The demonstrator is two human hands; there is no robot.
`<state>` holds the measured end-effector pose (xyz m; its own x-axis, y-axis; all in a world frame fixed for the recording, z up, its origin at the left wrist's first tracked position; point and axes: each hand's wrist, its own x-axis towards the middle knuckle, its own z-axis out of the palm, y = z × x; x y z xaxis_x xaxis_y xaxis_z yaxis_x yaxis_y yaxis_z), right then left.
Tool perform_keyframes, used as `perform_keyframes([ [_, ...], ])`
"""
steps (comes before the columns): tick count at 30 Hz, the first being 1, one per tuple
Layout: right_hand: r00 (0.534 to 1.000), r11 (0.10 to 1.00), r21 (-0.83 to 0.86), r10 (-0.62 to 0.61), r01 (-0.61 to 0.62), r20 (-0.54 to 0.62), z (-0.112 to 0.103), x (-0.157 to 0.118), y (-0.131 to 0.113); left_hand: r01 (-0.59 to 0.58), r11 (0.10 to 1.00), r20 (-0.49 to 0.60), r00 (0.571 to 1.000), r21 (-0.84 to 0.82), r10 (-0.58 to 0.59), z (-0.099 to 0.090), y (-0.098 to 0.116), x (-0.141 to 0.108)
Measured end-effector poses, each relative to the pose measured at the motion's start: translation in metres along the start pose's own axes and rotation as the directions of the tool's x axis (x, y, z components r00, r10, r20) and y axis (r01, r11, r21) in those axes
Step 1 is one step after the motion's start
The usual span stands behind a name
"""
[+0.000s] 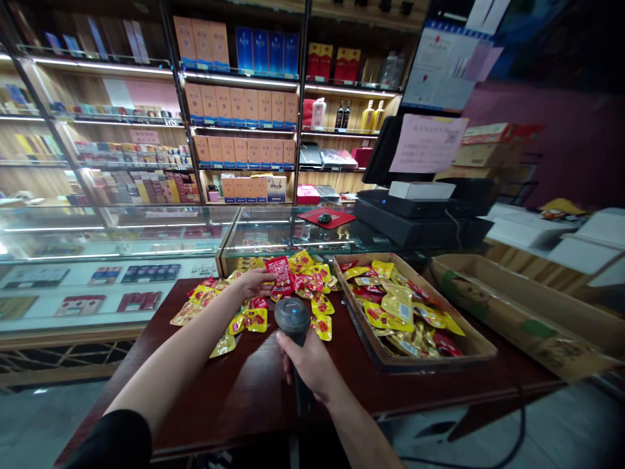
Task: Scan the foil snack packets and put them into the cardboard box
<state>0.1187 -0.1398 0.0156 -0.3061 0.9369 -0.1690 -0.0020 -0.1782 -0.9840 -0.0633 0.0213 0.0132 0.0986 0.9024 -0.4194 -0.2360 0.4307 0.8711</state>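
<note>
My left hand [252, 284] reaches over a loose heap of yellow and red snack packets [305, 280] on a dark red wooden table [234, 397]. Its fingers pinch a red snack packet [280, 275], which stands up above the heap. My right hand [308, 365] grips a black handheld barcode scanner [293, 319] by its handle, with the round head pointing up. Close to the scanner head lie a few yellow packets. To the right, a cardboard tray [359, 312] holds many similar packets.
A long, shallow cardboard box [517, 312] lies beyond the tray at the right. Behind the table stand glass display counters [112, 241], with a black till and a mouse on a red pad on top. Shelves of boxed goods [239, 107] line the back wall. A cable hangs below the table.
</note>
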Motion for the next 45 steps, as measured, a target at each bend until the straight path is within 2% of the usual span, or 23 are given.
perform_keyframes([
  [3, 1.0, 1.0, -0.003, -0.008, 0.008, 0.004, -0.001, 0.001, 0.001, 0.009, 1.0, -0.027, 1.0, 0.026, -0.008, 0.0, -0.002, 0.002],
  [7, 1.0, 1.0, 0.002, -0.022, 0.022, -0.01, -0.003, 0.002, 0.003, -0.006, 1.0, 0.047, 0.999, -0.013, 0.007, 0.0, -0.005, 0.004],
  [12, 1.0, 1.0, -0.007, -0.01, 0.01, -0.006, -0.002, 0.0, 0.001, 0.02, 0.999, -0.055, 0.998, 0.027, -0.019, 0.004, 0.0, -0.004],
  [15, 0.999, 0.997, 0.056, -0.048, 0.049, -0.017, -0.005, 0.002, 0.001, 0.023, 0.998, -0.059, 0.998, 0.055, -0.02, 0.006, 0.002, -0.009],
  [17, 0.989, 0.985, 0.12, -0.117, 0.128, -0.093, -0.01, 0.007, 0.0, 0.023, 0.998, -0.021, 1.0, 0.052, -0.021, 0.007, 0.0, -0.011],
  [20, 0.95, 0.973, 0.111, -0.166, 0.201, -0.265, -0.024, 0.02, -0.002, 0.05, 0.997, 0.08, 0.995, 0.051, -0.054, 0.009, -0.007, -0.014],
  [22, 0.935, 0.979, 0.113, -0.123, 0.168, -0.332, -0.036, 0.03, -0.006, 0.074, 0.994, 0.154, 0.984, 0.076, -0.085, 0.013, -0.013, -0.018],
  [25, 0.954, 0.97, 0.234, 0.013, 0.06, -0.298, -0.053, 0.042, -0.015, 0.072, 0.989, 0.259, 0.96, 0.126, -0.103, 0.026, -0.018, -0.023],
  [28, 0.969, 0.936, 0.351, 0.101, -0.016, -0.226, -0.073, 0.044, -0.028, 0.064, 0.986, 0.318, 0.942, 0.155, -0.111, 0.049, -0.017, -0.025],
  [31, 0.968, 0.913, 0.406, 0.075, 0.029, -0.238, -0.099, 0.041, -0.043, 0.061, 0.987, 0.333, 0.937, 0.145, -0.107, 0.084, -0.009, -0.018],
  [35, 0.952, 0.906, 0.414, 0.05, 0.085, -0.304, -0.153, 0.038, -0.064, 0.045, 0.989, 0.357, 0.929, 0.14, -0.093, 0.148, 0.004, 0.007],
  [38, 0.931, 0.903, 0.405, 0.013, 0.146, -0.364, -0.199, 0.037, -0.078, 0.029, 0.988, 0.423, 0.901, 0.15, -0.091, 0.203, 0.011, 0.032],
  [40, 0.898, 0.897, 0.396, -0.001, 0.195, -0.439, -0.227, 0.037, -0.085, 0.022, 0.986, 0.458, 0.884, 0.163, -0.095, 0.235, 0.013, 0.049],
  [42, 0.841, 0.896, 0.373, -0.002, 0.243, -0.542, -0.25, 0.035, -0.089, 0.019, 0.981, 0.477, 0.872, 0.194, -0.111, 0.257, 0.014, 0.064],
  [44, 0.779, 0.895, 0.341, -0.012, 0.288, -0.627, -0.263, 0.034, -0.09, 0.019, 0.974, 0.484, 0.865, 0.226, -0.129, 0.266, 0.014, 0.074],
  [45, 0.763, 0.891, 0.337, -0.015, 0.303, -0.646, -0.266, 0.033, -0.09, 0.019, 0.972, 0.485, 0.864, 0.234, -0.134, 0.264, 0.015, 0.076],
])
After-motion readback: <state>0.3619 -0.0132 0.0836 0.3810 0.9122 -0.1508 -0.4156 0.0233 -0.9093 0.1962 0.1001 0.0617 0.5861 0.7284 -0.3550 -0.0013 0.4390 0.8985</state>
